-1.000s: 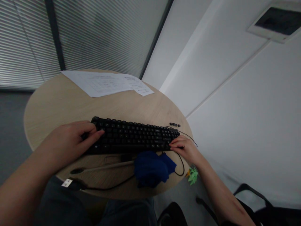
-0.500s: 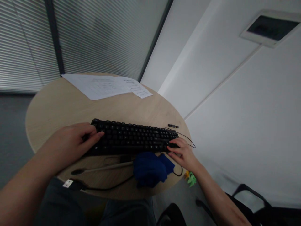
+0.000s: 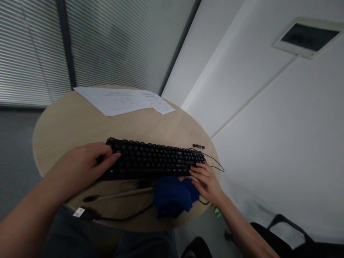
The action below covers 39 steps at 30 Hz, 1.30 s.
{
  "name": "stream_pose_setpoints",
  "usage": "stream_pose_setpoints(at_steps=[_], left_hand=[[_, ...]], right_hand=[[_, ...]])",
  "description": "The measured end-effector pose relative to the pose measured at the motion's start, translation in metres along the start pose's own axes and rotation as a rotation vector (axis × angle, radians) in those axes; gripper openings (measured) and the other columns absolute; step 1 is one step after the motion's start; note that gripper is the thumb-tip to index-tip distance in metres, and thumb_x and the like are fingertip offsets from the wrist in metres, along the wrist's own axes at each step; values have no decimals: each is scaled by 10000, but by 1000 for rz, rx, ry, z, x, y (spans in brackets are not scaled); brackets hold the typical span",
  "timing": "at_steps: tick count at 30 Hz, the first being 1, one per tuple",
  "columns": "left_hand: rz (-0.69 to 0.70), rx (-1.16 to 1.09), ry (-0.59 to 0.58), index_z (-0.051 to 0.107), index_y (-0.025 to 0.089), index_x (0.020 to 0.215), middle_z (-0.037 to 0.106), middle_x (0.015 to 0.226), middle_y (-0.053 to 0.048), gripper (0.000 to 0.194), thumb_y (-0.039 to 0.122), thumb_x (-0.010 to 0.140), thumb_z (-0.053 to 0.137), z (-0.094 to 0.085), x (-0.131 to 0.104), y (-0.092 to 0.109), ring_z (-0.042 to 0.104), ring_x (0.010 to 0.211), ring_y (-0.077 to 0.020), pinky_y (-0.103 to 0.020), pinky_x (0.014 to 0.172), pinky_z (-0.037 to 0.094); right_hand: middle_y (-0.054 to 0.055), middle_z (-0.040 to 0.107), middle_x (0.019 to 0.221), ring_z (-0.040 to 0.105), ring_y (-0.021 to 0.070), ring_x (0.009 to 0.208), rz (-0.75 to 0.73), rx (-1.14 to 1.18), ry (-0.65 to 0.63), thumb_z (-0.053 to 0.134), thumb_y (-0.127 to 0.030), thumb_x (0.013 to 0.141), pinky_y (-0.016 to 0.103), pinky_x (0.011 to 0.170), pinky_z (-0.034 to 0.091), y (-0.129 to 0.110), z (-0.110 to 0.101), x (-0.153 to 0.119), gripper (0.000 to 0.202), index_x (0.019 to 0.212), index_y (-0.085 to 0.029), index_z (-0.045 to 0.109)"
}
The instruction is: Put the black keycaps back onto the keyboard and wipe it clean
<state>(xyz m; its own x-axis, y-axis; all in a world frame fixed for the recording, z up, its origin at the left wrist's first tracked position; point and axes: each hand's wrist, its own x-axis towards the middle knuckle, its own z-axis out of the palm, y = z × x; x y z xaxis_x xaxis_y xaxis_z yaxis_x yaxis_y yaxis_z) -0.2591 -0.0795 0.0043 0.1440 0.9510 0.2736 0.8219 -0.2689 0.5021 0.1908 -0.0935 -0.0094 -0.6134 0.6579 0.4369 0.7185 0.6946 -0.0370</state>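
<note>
A black keyboard (image 3: pixel 153 157) spans the near half of the round table. My left hand (image 3: pixel 86 163) is closed round its left end, the thumb lying over the keys. At the right end, my right hand (image 3: pixel 206 181) rests with its fingers stretched and apart on the keys, the thumb by the front edge. Just in front of the keyboard is a crumpled blue cloth (image 3: pixel 172 199). Left of the cloth lie a thin brush-like tool (image 3: pixel 120 193) with a dark end and a black cable with a USB plug (image 3: pixel 80 213).
Printed papers (image 3: pixel 120 100) lie at the far side of the wooden table (image 3: pixel 61 122). Several small black pieces (image 3: pixel 198 146) sit behind the keyboard's right end, near a thin black cable (image 3: pixel 216 161). A white wall stands at right, with black chairs (image 3: pixel 290 225) below.
My right hand has shifted slightly left, and its fingers now lie flatter and more spread on the keyboard. My left hand keeps its hold. The view has tilted a little.
</note>
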Motion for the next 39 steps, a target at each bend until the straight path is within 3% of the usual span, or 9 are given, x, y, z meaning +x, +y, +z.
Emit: stream_pose_setpoints(at_steps=[8,14,17,19,20,22,25,35,39], left_hand=[[-17,1,-13,545,242,624,592,622,-23,505,629,885,354,1,0,-2,568,616,-206,-337,632,351],[-13,-10,-4,549,248,612,596,616,-24,515,648,871,353,2,1,-3,573,614,-211,-342,629,361],[-34,-14,-19,552,253,618,603,617,-26,524,670,851,337,1,2,0,588,617,-222,-350,629,370],[-55,-21,-30,550,254,619,609,619,-27,527,676,842,328,0,2,2,595,616,-224,-354,633,380],[-63,-23,-32,546,254,616,607,614,-26,527,676,840,325,-1,2,3,593,611,-224,-355,632,383],[-67,-25,-32,545,253,618,609,615,-27,523,667,846,323,-1,1,4,594,610,-225,-358,633,385],[-51,-23,-33,549,251,624,618,627,-32,521,650,864,315,-1,0,2,599,623,-230,-360,635,381],[-34,-24,-50,540,244,630,615,638,-35,527,641,879,298,1,1,0,610,642,-226,-363,655,381],[-36,-11,-56,544,245,631,613,642,-32,532,652,874,302,1,2,-1,607,646,-224,-358,657,379]], right_hand=[[97,627,1444,401,377,1481,42,-46,-94,608,-284,948,734,1186,246,-1,1,-11,555,1498,-297,530],[55,659,1409,358,363,1507,16,-57,-152,576,-284,972,739,1206,168,7,-26,13,481,1451,-331,575],[47,665,1402,421,326,1473,97,-106,10,532,-284,997,667,1201,274,41,-39,45,405,1386,-325,633],[75,727,1294,523,318,1385,146,-137,82,546,-298,989,598,1154,389,75,-38,68,305,1223,-270,739],[80,763,1204,585,316,1313,173,-157,62,561,-303,978,583,1136,414,93,-35,79,263,1120,-254,777],[77,794,1066,650,309,1210,255,-176,-95,598,-291,944,541,1081,470,124,-26,96,216,991,-243,803],[73,792,1020,703,282,1079,314,-179,-214,689,-294,873,459,989,531,151,-12,109,163,970,-239,809],[56,798,1015,724,257,1001,376,-100,-291,748,-162,772,389,958,532,151,10,121,200,952,-225,807],[56,798,1000,734,231,966,417,-48,-263,731,-167,798,349,922,546,139,5,124,185,969,-208,787]])
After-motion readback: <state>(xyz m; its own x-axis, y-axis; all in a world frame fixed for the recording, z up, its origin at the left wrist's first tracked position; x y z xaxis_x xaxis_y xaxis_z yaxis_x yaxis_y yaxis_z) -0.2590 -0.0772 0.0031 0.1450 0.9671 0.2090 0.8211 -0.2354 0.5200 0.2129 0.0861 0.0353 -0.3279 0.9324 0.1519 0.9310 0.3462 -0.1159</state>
